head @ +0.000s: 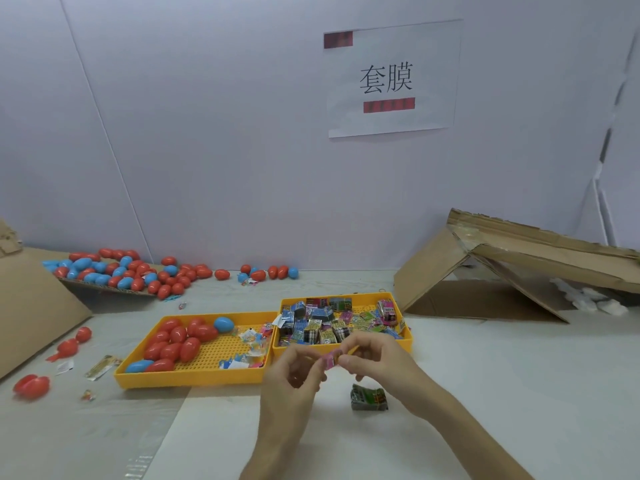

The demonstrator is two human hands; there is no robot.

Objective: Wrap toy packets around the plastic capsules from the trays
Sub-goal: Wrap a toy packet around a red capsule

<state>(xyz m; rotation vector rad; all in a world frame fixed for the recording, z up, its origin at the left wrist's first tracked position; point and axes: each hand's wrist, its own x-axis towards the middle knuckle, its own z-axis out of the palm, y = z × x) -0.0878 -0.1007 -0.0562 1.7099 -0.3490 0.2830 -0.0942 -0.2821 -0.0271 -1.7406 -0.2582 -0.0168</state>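
Fingers (316,366) of the left hand (294,375) and right hand (377,355) pinch a pink toy packet (330,360) between them. Just beyond the fingers sits the yellow packet tray (360,296); capsules (173,341) lie farther left.

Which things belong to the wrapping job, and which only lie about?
Job: pink toy packet pinched by left hand and right hand; red and blue plastic capsules in yellow tray; printed packets in second yellow tray.
Lying about: brown cardboard box; white paper sign.
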